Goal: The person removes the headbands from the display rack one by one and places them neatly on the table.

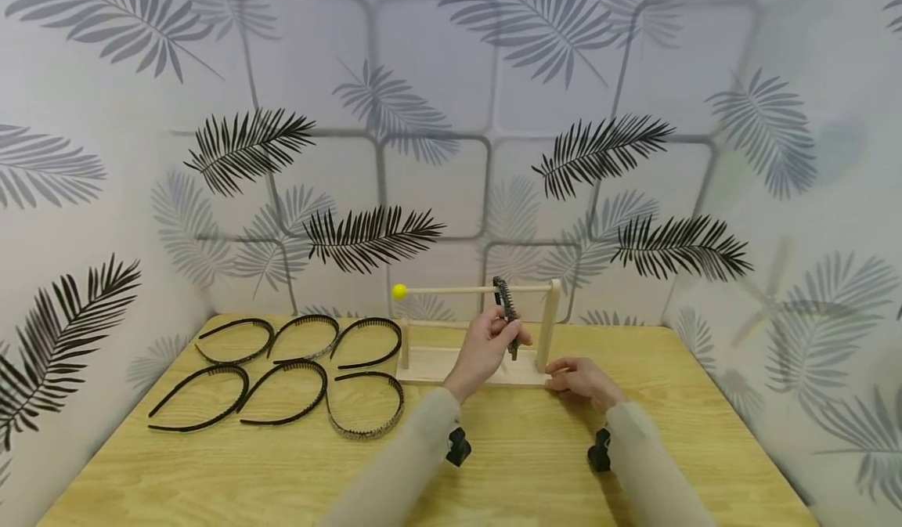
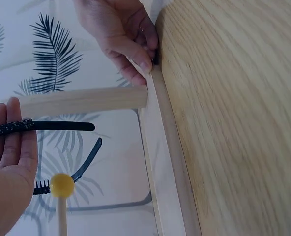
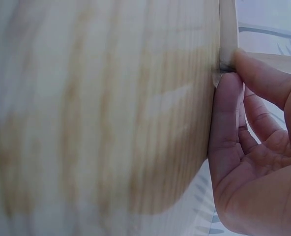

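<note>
A black toothed headband point(image 1: 505, 300) straddles the upper rod of the wooden rack point(image 1: 548, 323), near its right post. My left hand point(image 1: 486, 347) holds this headband; in the left wrist view it lies across the fingers point(image 2: 13, 142), its free ends pointing toward the base. The rod ends in a yellow ball point(image 1: 399, 291) on the left. At the base's right end, my right hand point(image 1: 581, 380) grips the rack's corner, with thumb and index finger pinching the board's edge in the right wrist view point(image 3: 253, 123).
Several more headbands point(image 1: 282, 424) lie in two rows on the wooden table point(image 1: 493, 472), left of the rack. A lower rod point(image 1: 437, 324) with a short left post sits under the upper one. Behind stands a leaf-patterned wall point(image 1: 437, 190).
</note>
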Demonstrator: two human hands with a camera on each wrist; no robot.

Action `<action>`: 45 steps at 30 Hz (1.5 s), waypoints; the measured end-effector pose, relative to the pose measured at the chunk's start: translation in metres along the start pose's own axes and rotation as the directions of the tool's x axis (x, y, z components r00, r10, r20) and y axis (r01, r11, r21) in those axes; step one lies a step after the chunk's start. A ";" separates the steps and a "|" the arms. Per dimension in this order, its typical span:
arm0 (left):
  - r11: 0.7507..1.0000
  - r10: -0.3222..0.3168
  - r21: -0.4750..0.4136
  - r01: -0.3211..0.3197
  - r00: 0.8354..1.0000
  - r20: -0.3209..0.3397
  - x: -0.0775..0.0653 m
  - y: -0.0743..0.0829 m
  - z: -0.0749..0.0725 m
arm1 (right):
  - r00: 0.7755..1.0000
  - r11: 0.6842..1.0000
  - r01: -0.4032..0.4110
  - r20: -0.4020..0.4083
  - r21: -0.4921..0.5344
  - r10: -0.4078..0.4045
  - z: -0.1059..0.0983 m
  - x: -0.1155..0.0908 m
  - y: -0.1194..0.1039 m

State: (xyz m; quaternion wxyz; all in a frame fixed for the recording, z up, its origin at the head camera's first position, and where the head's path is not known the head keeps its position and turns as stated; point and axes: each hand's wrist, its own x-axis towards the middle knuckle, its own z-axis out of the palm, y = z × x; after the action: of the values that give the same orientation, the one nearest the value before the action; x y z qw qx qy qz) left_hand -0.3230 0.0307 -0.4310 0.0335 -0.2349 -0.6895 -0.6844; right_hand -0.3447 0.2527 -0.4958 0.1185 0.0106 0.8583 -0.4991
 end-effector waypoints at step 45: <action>0.997 -0.069 0.030 0.071 0.996 -0.050 -0.020 0.007 -0.097 | 1.000 1.000 0.008 0.024 0.015 -0.009 -0.004 -0.002 -0.001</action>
State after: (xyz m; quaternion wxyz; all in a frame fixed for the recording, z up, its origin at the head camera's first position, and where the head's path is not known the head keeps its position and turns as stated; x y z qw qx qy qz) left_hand -0.3295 -0.0681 -0.4255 0.0301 -0.1932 -0.7072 -0.6795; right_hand -0.3438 0.2556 -0.4931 0.1268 0.0019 0.8530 -0.5062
